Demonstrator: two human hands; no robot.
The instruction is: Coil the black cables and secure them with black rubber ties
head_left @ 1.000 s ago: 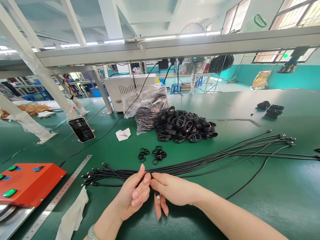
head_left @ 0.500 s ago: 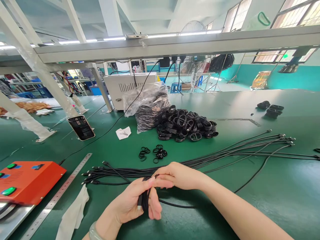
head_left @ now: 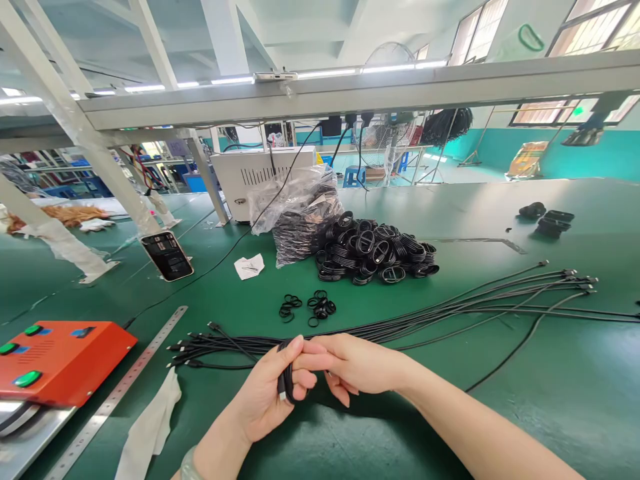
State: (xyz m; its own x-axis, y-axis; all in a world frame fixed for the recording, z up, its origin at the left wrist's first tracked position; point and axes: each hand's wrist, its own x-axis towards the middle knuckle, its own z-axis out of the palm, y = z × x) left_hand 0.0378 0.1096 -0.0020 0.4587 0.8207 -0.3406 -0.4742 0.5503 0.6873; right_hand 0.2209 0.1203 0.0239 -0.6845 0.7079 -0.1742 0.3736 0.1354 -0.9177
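My left hand (head_left: 273, 393) is closed around a coiled black cable (head_left: 286, 381), its loops standing between thumb and fingers. My right hand (head_left: 353, 365) meets it from the right, thumb and forefinger pinched on the top of the same coil. The cable's tail trails right across the green table (head_left: 550, 387). Just beyond my hands lies a bundle of straight black cables (head_left: 425, 315) with plugs at both ends. Small black rubber bands (head_left: 310, 309) lie a little farther back.
A heap of coiled cables (head_left: 375, 253) and a plastic bag (head_left: 295, 207) of more sit mid-table. An orange box (head_left: 55, 360) with green buttons, a steel ruler (head_left: 120, 393), a white cloth (head_left: 150, 427) and a phone (head_left: 167, 255) lie to the left. A white machine (head_left: 250, 177) stands behind.
The cable has been wound into a coil in my left hand. My right hand rose over the coil's top and now pinches it beside my left thumb.
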